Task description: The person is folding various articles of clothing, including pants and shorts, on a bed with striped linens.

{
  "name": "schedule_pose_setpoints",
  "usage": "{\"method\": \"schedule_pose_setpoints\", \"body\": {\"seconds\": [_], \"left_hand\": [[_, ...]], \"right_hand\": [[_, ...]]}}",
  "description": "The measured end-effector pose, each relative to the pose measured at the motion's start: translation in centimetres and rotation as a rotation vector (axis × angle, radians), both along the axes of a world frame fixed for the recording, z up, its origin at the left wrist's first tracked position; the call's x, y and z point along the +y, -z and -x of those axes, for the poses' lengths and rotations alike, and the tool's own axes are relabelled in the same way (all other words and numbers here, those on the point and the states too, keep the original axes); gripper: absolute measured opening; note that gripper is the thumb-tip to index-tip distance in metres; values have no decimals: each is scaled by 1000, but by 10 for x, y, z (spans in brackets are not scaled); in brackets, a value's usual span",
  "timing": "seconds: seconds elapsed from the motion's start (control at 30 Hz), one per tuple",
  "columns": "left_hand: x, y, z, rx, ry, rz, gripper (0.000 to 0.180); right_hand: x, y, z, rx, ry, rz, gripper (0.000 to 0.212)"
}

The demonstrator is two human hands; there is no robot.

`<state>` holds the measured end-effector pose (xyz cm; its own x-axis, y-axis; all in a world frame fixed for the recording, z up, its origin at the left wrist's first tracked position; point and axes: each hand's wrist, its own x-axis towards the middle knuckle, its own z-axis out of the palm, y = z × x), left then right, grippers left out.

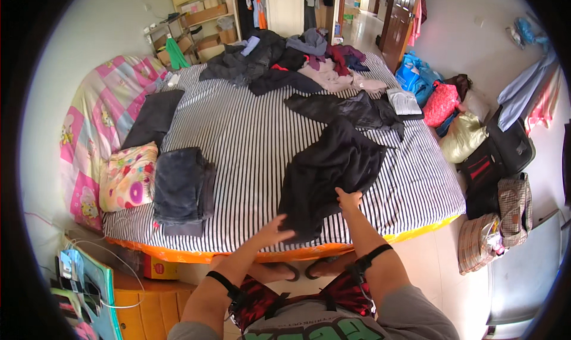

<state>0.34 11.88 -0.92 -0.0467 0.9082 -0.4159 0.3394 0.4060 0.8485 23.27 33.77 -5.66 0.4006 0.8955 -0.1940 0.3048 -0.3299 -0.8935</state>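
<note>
A black garment [330, 167], soft and loosely spread, lies on the striped bed near its front edge; its exact kind is hard to make out. My left hand [275, 230] is at the lower left edge of this garment, its fingers stretched and apart. Over the garment's right side, my right hand [349, 199] has its fingers curled on the cloth. Just beyond lies another dark, shiny garment [357, 109]. On the left part of the bed, a folded dark grey garment [178, 182] is stacked on other folded dark cloth.
A striped sheet [238, 138] covers the bed. A clothes pile [285, 57] lies at the far end. Left are a patterned pillow [129, 176], folded black cloth [153, 117] and a pink checked quilt [95, 120]. Bags [464, 138] crowd the right side; a wooden cabinet [146, 310] stands front left.
</note>
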Motion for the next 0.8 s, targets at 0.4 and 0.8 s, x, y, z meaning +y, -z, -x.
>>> {"method": "schedule_pose_setpoints", "body": {"seconds": [0.4, 0.8], "left_hand": [[-34, -36, -56, -343, 175, -131, 42], [-18, -110, -50, -27, 192, -241, 12]], "right_hand": [[-91, -75, 14, 468, -603, 437, 88], [-67, -215, -44, -689, -1242, -609, 47]]}}
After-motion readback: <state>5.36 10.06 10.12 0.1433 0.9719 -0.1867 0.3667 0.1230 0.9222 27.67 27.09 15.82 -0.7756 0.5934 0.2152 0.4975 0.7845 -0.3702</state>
